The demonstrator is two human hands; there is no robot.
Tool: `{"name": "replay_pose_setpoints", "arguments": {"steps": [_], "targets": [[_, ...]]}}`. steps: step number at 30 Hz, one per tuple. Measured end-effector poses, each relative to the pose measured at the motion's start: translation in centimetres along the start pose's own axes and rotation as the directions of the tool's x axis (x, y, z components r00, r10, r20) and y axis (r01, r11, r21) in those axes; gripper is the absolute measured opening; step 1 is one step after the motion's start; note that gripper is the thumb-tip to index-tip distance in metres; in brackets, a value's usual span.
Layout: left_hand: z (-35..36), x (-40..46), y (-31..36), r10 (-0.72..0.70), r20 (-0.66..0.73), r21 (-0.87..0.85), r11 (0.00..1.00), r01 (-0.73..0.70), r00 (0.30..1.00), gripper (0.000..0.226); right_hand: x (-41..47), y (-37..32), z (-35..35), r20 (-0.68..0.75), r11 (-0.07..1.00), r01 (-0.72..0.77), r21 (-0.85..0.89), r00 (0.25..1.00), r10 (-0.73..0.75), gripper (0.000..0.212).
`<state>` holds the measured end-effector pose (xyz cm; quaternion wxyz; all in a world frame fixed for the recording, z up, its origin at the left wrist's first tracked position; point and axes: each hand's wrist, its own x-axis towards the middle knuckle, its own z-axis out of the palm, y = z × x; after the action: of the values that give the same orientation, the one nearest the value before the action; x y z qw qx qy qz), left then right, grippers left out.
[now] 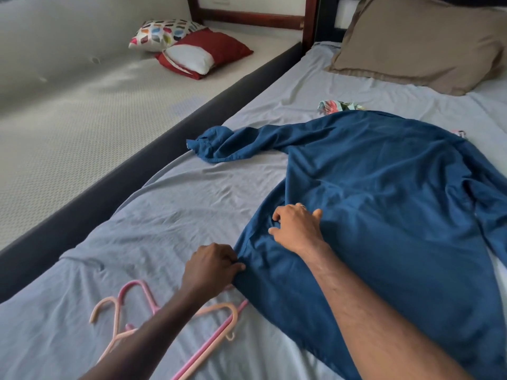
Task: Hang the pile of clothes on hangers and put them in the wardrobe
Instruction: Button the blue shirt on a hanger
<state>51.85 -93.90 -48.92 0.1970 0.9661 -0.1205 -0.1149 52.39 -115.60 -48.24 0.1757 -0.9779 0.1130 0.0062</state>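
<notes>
A dark blue long-sleeved shirt [384, 193] lies spread on the grey bed sheet [170, 220], one sleeve stretched out to the left. My left hand [211, 266] pinches the shirt's near left edge. My right hand [295, 227] rests on the shirt just above, its fingers curled into a fold of the cloth. Two plastic hangers lie on the sheet under my left forearm: a pale peach hanger [115, 311] and a pink hanger [211, 341]. A floral garment [338, 106] peeks out from behind the blue shirt.
A tan pillow [419, 42] sits at the head of the bed. To the left, past a dark bed rail [131, 176], is a second mattress [68, 105] with a patterned cushion [164, 31] and a red cushion [208, 52].
</notes>
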Motion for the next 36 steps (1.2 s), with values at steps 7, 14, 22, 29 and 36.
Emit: {"name": "replay_pose_setpoints", "arguments": {"steps": [7,14,22,29,36], "targets": [[-1.4,0.1,-0.1,0.001,0.082,-0.133,0.991,0.010,0.997,0.026,-0.3,-0.2,-0.3,-0.047,0.972,-0.097,0.214,0.993,0.109,0.012],[-0.7,-1.3,0.3,0.006,0.074,-0.049,0.999,-0.002,0.997,0.023,-0.6,-0.9,-0.4,-0.073,0.969,-0.058,0.239,0.994,0.078,0.012],[-3.5,-2.7,0.2,0.163,0.217,-0.867,0.485,0.113,0.962,0.023,0.4,-2.2,-2.7,-0.415,0.941,0.132,0.312,0.910,0.010,0.015],[-3.3,-1.0,-2.6,-0.129,0.379,-0.370,0.886,0.278,0.916,0.023,1.5,-1.4,-1.7,-0.122,0.977,0.041,0.207,0.992,-0.016,0.014],[-3.0,3.7,0.6,0.059,0.121,-0.130,0.991,-0.043,0.991,0.022,2.6,3.5,-2.7,-0.138,0.952,-0.123,0.281,0.976,0.167,0.013]]}}
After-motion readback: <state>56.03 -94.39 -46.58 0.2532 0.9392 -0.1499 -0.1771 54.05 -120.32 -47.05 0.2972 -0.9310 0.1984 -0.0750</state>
